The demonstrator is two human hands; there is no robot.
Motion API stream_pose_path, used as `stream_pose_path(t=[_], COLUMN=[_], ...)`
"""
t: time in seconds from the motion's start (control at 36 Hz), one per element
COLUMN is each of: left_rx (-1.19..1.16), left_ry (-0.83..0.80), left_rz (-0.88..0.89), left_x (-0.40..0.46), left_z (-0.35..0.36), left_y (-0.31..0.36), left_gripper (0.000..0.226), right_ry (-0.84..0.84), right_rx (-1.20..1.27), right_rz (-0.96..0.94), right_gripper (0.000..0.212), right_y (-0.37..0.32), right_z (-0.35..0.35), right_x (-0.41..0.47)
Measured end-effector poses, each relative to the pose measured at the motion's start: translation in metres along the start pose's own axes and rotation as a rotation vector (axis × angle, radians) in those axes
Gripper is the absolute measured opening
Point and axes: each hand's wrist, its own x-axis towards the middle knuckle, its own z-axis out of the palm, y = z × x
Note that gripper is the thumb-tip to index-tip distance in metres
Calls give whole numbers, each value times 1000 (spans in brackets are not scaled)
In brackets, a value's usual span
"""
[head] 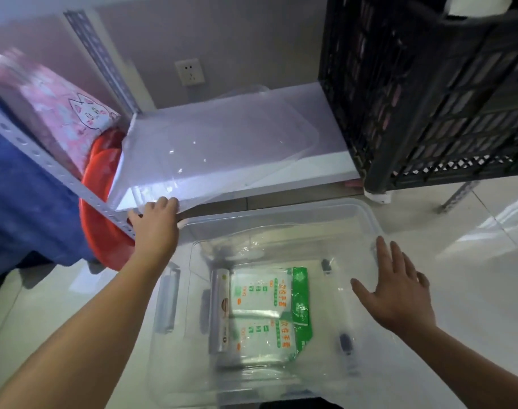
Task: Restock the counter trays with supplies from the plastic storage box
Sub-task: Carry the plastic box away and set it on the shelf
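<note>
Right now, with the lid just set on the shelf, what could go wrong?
The clear lid hangs past the shelf edge where the left hand holds it; letting go could tip it into the open box. The right hand hovers open over the box, so the glove packs remain ungrabbed.

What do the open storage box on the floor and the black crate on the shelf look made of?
Clear storage box: glossy transparent plastic, seemingly; the green-and-white packets show through its walls. Black lattice crate: probably matte moulded plastic, judging by its uniform grid of openings.
</note>
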Motion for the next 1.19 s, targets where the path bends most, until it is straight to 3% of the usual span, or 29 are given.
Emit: stream_pose_path(t=[0.14, 0.28, 0.44, 0.56, 0.69, 0.86, 1.03, 1.19], left_rx=[49, -70, -333, -452, -635, -815, -890, -934], left_ry=[151, 554, 885, 966, 897, 693, 506, 356], left_rz=[176, 226, 245, 250, 175, -6, -194, -323], left_x=[-30, -64, -94, -96, -105, -114, -112, -112], left_z=[-68, -152, -219, -249, -252, -227, -195, -173], left_y=[-11, -23, -48, -50, -47, -42, -50, -48], left_gripper=[20, 28, 28, 26, 41, 42, 64, 61], right_ry=[5, 3, 201, 319, 485, 365, 330, 341], right_rx=[-17, 70, 551, 891, 1035, 1094, 989, 876], right_rz=[-9, 13, -40, -100, -211, -273, -179, -97], right_gripper=[96, 87, 90, 93, 80, 69, 42, 33], right_y=[-4, -9, -36, -59, -58, -44, -27, -10], right_z=[-2, -14, -58, -110, -149, -150, -142, -138], right_x=[-1, -8, -5, 9, 0, -18, -21, -39])
